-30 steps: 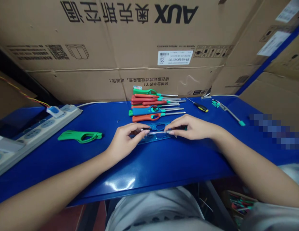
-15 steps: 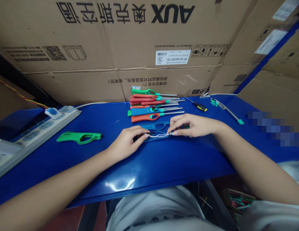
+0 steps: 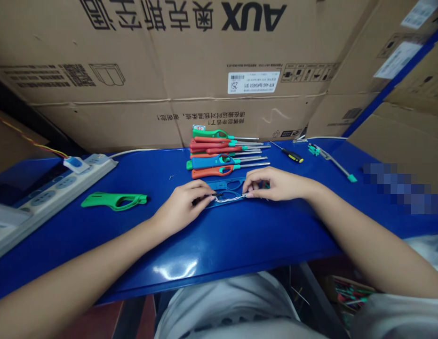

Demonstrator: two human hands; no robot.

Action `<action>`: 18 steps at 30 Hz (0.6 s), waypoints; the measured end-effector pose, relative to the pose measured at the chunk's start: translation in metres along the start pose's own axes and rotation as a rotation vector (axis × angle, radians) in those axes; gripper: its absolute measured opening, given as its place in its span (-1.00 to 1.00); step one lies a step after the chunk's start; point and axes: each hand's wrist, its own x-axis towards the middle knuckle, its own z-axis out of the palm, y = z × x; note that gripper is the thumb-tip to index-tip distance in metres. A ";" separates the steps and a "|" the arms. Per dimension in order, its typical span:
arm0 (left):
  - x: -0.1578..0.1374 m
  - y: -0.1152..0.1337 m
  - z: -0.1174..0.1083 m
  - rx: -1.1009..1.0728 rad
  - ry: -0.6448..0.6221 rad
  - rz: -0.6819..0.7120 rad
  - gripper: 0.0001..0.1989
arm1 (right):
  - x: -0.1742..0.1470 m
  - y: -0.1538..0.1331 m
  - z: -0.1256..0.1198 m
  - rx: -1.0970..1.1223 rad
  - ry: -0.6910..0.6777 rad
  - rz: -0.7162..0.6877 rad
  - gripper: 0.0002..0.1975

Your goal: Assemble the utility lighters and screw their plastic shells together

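My left hand (image 3: 185, 203) is closed, thumb and index finger pinching a small black part (image 3: 218, 194) with thin white wire (image 3: 227, 200) running from it. The wire stretches across to my right hand (image 3: 271, 184), whose fingertips pinch its other end; what sits there is mostly covered by the fingers. Beneath the fingertips lie two open blue lighter shell halves (image 3: 219, 184) on the blue table, each with a trigger loop. Part of the shells is hidden behind both hands. A bit of teal shows beyond the right fingers.
Assembled long-nosed lighters (image 3: 211, 161) are stacked behind my hands. A green lighter shell (image 3: 111, 201) lies left, beside a white power strip (image 3: 51, 193). A screwdriver (image 3: 292, 155) and a metal tube with teal pieces (image 3: 333, 163) lie right. Cardboard (image 3: 190, 84) walls the back.
My right hand has shifted slightly left, nearer my left hand, and the white wire bows a little more. More of the black part shows at the left fingertips. The view has tilted slightly.
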 end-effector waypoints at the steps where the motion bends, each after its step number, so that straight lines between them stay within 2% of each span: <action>1: 0.000 0.000 0.000 0.000 -0.006 0.005 -0.84 | 0.000 0.000 0.000 -0.004 0.010 -0.010 -0.75; 7: 0.001 -0.001 0.000 -0.003 -0.044 0.004 -0.81 | 0.003 0.002 0.003 -0.076 0.044 -0.051 -0.80; 18: 0.000 0.000 0.000 0.026 -0.078 0.006 -0.79 | 0.002 -0.005 0.003 -0.183 -0.007 -0.086 -0.81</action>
